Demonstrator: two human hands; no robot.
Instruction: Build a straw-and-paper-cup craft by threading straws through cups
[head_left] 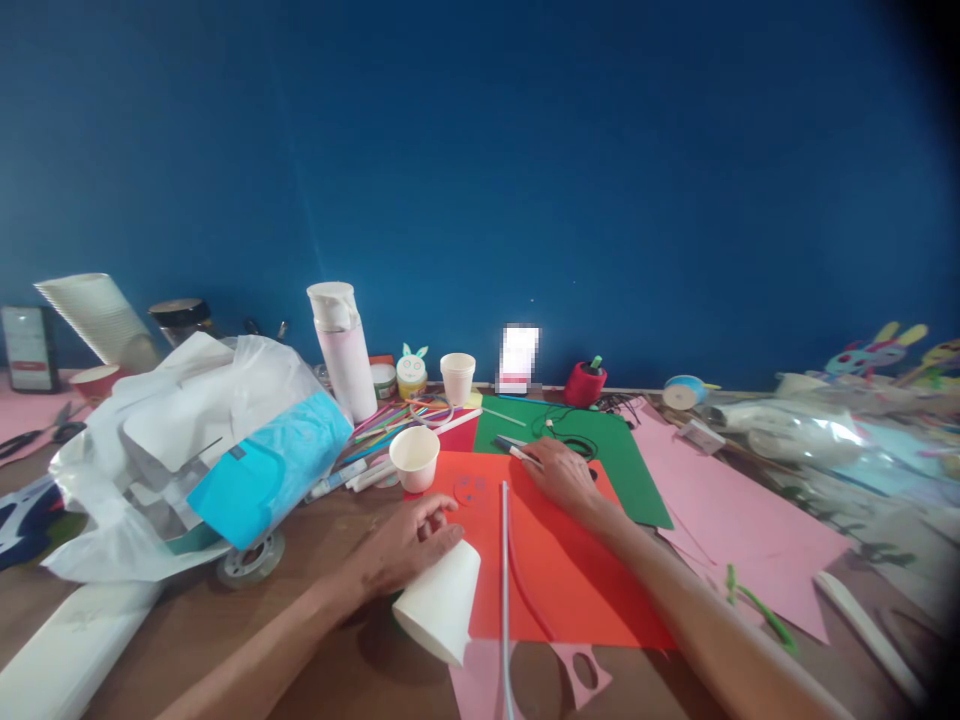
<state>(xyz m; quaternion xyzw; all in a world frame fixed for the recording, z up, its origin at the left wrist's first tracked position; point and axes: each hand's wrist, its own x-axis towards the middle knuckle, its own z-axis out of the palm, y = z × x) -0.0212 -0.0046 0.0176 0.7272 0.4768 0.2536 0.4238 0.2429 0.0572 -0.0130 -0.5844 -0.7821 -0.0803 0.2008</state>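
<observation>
In the head view, reading the clock from the orange sheet (465, 560), a translucent bag (150, 420) is bulging at nine to ten o'clock, its contents partly hiding. An upright paper cup (414, 460) is standing at ten. At nine, the left hand (416, 540) is curling its fingers loosely, thumb apart; a tipped paper cup (439, 605) is lying just under it at eight, and I can't tell whether they're touching. A phone (517, 360) is glowing at twelve, its screen pixelated. At one, the right hand (559, 475) is resting over the sheet, fingers bunching beside a white pen (526, 458); whether they're pinching it, I can't tell. Pink paper (742, 510) is spreading at three, clutter beyond it blurring into a dark edge.
</observation>
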